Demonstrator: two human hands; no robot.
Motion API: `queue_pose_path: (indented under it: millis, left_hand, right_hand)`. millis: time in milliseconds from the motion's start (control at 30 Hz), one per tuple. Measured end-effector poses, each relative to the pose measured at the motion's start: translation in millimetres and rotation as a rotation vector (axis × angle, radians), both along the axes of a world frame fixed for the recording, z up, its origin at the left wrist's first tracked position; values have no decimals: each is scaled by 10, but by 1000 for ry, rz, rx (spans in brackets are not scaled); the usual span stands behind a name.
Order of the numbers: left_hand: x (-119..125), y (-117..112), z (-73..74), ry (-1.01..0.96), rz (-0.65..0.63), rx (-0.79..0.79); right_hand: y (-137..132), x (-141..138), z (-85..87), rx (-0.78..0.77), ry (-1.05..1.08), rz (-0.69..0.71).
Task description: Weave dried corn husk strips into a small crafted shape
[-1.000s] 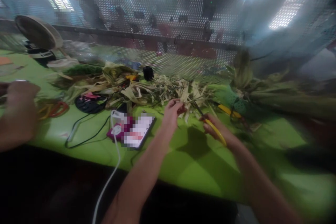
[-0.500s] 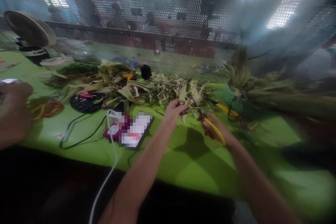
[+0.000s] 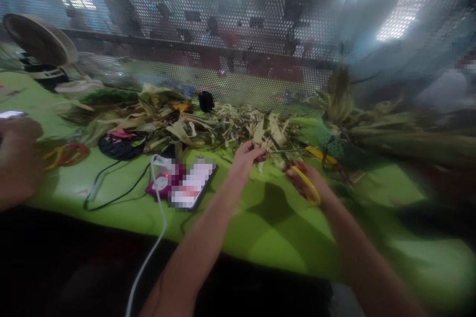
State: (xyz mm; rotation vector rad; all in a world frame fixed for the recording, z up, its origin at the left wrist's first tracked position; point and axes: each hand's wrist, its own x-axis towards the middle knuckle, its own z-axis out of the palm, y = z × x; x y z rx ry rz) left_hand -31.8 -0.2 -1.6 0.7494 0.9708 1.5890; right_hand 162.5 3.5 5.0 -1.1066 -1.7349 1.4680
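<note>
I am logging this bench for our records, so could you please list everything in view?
table: one, green, under everything
husks: one pile, tan and green, across the table's middle
phone: one, dark, left of the hands
white cable: one, white, from beside the phone over the front edge
black cable: one, black, left of the phone
orange loops: count unclear, orange and yellow, far left
fan: one, dark, back left
mesh: one, grey, behind the table
other person's hand: one, left edge
left hand: pinching husks at the pile's front
right hand: holding scissors, yellow handles
</note>
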Motion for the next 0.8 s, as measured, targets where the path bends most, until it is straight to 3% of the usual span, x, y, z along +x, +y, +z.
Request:
queue_pose_path:
  millis: [100,267,400,500,667,800]
  left_hand:
    - [-30,-16,18,34,26,-5]
    - [-101,2,25,43,37,1]
    - [-131,27,22,90,9,0]
    - [-111,38,6,156,-40,3]
    - [-33,54,-87,369,-126,41]
    - [-3,70,-153,476,-179,91]
  right_hand:
    - [82,31,-42,63,-92,-52]
    - [251,157,-151,433,-529,-76]
    - [291,283,-178,551,-724,102]
    - [296,342,-133,556,-650,174]
    - [293,325,-4,374,-275,-171]
    - [280,335,82,175,45,-235]
